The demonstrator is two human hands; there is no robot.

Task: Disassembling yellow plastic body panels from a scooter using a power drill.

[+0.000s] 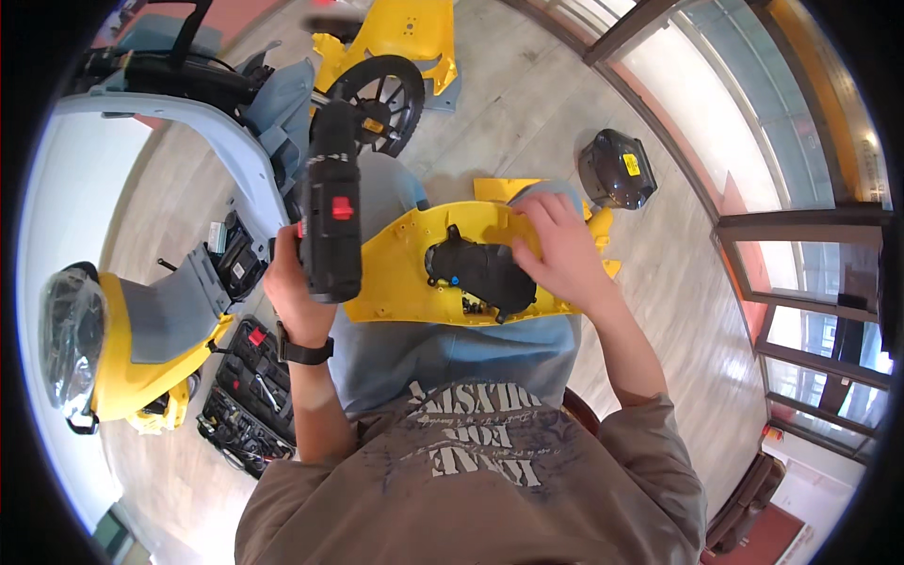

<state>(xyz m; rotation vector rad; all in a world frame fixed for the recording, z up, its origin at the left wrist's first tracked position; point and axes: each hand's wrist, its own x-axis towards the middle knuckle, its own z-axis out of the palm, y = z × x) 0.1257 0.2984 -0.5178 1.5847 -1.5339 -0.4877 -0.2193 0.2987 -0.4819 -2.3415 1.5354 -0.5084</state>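
My left hand (297, 301) is wrapped round the grip of a black cordless drill (331, 221) with red buttons, its nose pointing away from me. A yellow plastic body panel (391, 268) lies hollow side up across my lap. Inside it sits a black plastic housing (480, 273) with a small blue spot. Several small dark pieces, perhaps screws, lie by the housing's near edge. Over the panel's right part is my right hand (563, 247), fingers stretched out and thumb apart beside the housing. Its fingertips reach the panel's far right side; exact contact is unclear.
At the left is an open black toolbox (247, 386) with tools. Beyond it stand a yellow and grey scooter body (155, 315) and a pale grey frame (212, 132). Far ahead are a black wheel (400, 99) and yellow panels (410, 38). A black glossy case (617, 169) rests on the floor.
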